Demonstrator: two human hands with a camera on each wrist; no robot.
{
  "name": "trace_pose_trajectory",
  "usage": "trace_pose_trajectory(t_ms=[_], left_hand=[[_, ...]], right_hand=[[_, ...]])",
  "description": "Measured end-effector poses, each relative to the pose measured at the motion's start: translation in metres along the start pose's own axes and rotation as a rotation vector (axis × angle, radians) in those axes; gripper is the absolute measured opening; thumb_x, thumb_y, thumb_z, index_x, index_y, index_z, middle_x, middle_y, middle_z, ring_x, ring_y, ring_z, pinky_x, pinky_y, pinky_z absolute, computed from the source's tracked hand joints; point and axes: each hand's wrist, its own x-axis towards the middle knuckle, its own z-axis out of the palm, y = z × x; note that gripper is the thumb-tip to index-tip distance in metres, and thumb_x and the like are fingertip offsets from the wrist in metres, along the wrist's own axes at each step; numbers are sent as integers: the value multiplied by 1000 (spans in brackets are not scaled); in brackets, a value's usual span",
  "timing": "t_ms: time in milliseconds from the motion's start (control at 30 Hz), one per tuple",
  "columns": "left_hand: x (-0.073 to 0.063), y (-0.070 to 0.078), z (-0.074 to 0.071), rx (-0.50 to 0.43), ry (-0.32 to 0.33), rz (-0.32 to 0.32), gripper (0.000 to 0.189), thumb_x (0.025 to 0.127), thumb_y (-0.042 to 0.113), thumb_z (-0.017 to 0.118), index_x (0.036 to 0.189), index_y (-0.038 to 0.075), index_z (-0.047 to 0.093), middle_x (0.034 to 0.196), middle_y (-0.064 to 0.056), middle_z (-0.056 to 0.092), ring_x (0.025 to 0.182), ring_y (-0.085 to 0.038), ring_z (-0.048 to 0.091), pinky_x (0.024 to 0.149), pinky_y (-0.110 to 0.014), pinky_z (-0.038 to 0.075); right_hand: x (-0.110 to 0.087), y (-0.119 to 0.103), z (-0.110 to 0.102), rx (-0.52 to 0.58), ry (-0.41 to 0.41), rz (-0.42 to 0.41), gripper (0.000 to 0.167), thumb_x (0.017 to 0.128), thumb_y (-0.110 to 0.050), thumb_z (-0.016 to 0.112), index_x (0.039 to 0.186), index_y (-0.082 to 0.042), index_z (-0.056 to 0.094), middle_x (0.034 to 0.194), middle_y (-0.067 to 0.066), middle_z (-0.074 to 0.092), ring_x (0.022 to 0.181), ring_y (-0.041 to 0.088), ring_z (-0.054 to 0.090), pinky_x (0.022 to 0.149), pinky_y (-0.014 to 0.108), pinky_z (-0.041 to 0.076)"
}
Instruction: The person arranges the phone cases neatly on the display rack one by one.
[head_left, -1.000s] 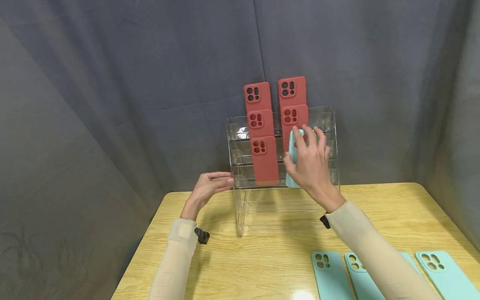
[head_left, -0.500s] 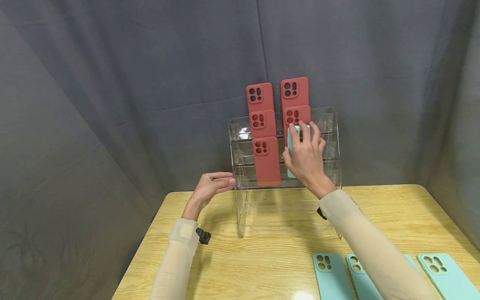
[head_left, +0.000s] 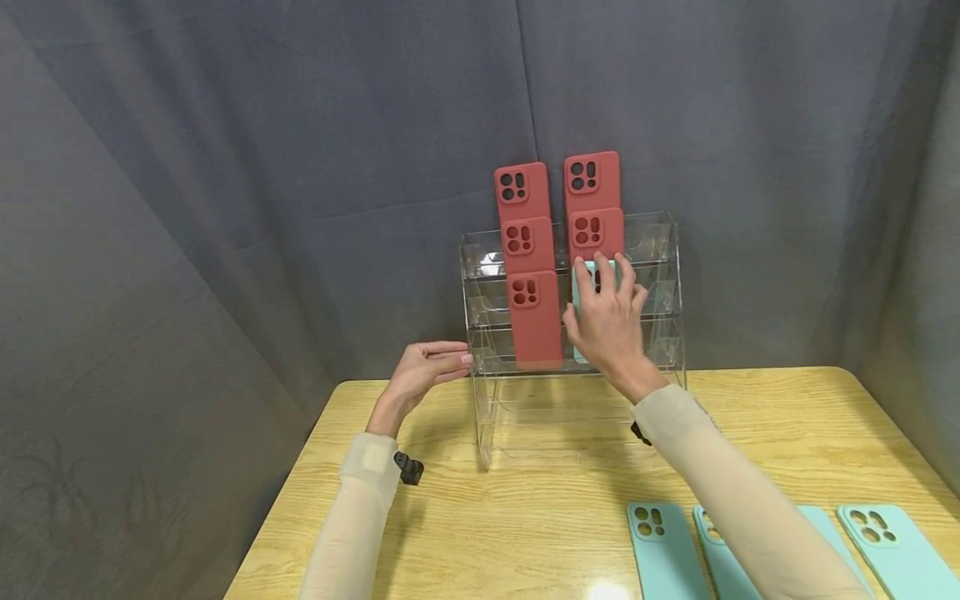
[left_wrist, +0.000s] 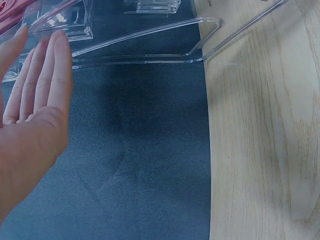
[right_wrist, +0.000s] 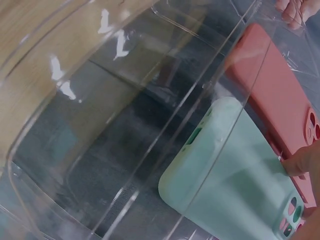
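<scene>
A clear acrylic tiered rack (head_left: pixel 504 367) stands on the table. My right hand (head_left: pixel 611 325) grips a mint-green phone case (right_wrist: pixel 230 165) by its sides, thumb on the left edge and fingertips near the top. The case stands upright at the lowest tier, its lower end behind the clear front lip in the right wrist view. Left of it, a red phone case (head_left: pixel 536 329) sits in the same tier. My left hand (head_left: pixel 422 379) has its fingers straight, fingertips at the rack's left side; in the left wrist view those fingers (left_wrist: pixel 45 75) lie side by side.
Two more red cases (head_left: pixel 527 257) rise in the tiers behind on the left, and two red cases (head_left: pixel 600 200) on the right. Several mint-green cases (head_left: pixel 667 554) lie at the table's front right, partly under my right forearm. A grey curtain (head_left: pixel 375 167) hangs behind.
The mint-green case has turned from tilted to upright, lifted slightly, then come down at the lowest tier with my right hand on it. My left hand stays at the rack's side.
</scene>
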Motion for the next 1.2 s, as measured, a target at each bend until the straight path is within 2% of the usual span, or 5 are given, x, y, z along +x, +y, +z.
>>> trace_pose_trajectory(t_ms=[467,667,933,1067,1200], left_hand=[[1,1,2,1,8,-3,40,96,7,77,133,-3,69,122,-16,76,107,-20,78,102,-37,61],[0,1,2,2,11,-2,40,96,6,76,134,-4,68,120,-14,77,105,-19,78,101,-37,61],[-2,4,2,6,18,0,40,96,6,76,134,-3,68,123,-16,76,106,-19,78,101,-37,61],[-4,3,1,8,22,-15,41,96,7,76,135,-2,68,128,-18,74,107,-19,78,101,-36,61],[-4,3,1,16,24,-19,39,96,7,76,134,-2,69,129,-19,73,107,-19,78,101,-36,61]], right_hand=[[-10,2,2,-53,-8,-36,71,94,-19,75,157,-5,46,158,30,42,148,56,33,94,75,42],[-21,-2,-8,-14,16,-18,64,93,-21,78,148,-3,52,158,33,39,146,59,33,100,78,40],[-63,-12,-34,81,47,-20,58,90,-23,82,137,3,59,146,35,46,133,58,40,96,73,37],[-93,-15,-46,104,4,7,56,87,-22,84,132,3,62,139,34,51,123,57,45,88,68,39],[-123,-18,-57,97,-69,36,50,85,-20,85,125,3,67,132,32,56,115,53,48,87,66,42]])
